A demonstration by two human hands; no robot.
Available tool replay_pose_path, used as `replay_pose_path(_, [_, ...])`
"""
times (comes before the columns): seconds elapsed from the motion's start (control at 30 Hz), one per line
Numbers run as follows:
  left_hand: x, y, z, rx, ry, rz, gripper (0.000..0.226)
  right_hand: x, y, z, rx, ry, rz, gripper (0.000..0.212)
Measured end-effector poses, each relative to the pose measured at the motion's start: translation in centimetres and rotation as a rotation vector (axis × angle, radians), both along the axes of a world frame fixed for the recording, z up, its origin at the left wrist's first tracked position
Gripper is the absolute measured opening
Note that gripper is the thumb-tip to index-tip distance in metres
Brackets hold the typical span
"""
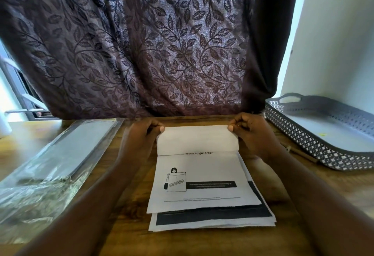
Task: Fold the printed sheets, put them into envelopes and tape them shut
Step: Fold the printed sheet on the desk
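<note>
A printed sheet point(200, 183) lies on top of a stack of printed sheets point(212, 218) in the middle of the wooden table point(202, 241). Its far part is lifted and bent over toward me, white back side showing. My left hand point(139, 138) pinches the far left corner of that flap, and my right hand point(253, 134) pinches the far right corner. The sheet shows a small drawing of a person with an envelope and a black bar of text. A clear plastic pack of grey envelopes point(66, 150) lies at the left.
A grey perforated tray point(315, 146) with a handle stands at the right, against a white wall. A dark leaf-patterned curtain point(151, 43) hangs right behind the table's far edge. A thin brown stick-like item point(299, 152) lies beside the tray.
</note>
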State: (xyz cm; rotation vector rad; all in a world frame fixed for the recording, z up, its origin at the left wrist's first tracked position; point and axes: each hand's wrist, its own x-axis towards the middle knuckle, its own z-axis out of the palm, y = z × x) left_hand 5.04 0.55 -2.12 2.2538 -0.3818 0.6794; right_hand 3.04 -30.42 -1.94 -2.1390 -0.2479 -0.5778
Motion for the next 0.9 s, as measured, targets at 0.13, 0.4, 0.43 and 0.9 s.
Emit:
replay_pose_path(0.13, [-0.3,-0.2,0.0,-0.029,0.027,0.007,0.010,-0.2,0.1,0.0,0.096,0.027,0.019,0.004])
replay_pose_path(0.4, [-0.1,-0.5,0.1,-0.236,0.078,-0.014,0.007,-1.0,0.0,-0.4,0.430,0.373,0.202,0.021])
replay_pose_path(0.43, [-0.1,-0.7,-0.1,-0.309,0.112,-0.059,0.020,-0.9,0.0,-0.4,0.464,0.364,0.195,0.021])
replay_pose_path(0.9, [-0.4,-1.6,-0.5,-0.674,0.331,-0.324,0.016,-1.1,-0.1,0.4,0.815,0.362,0.219,0.025])
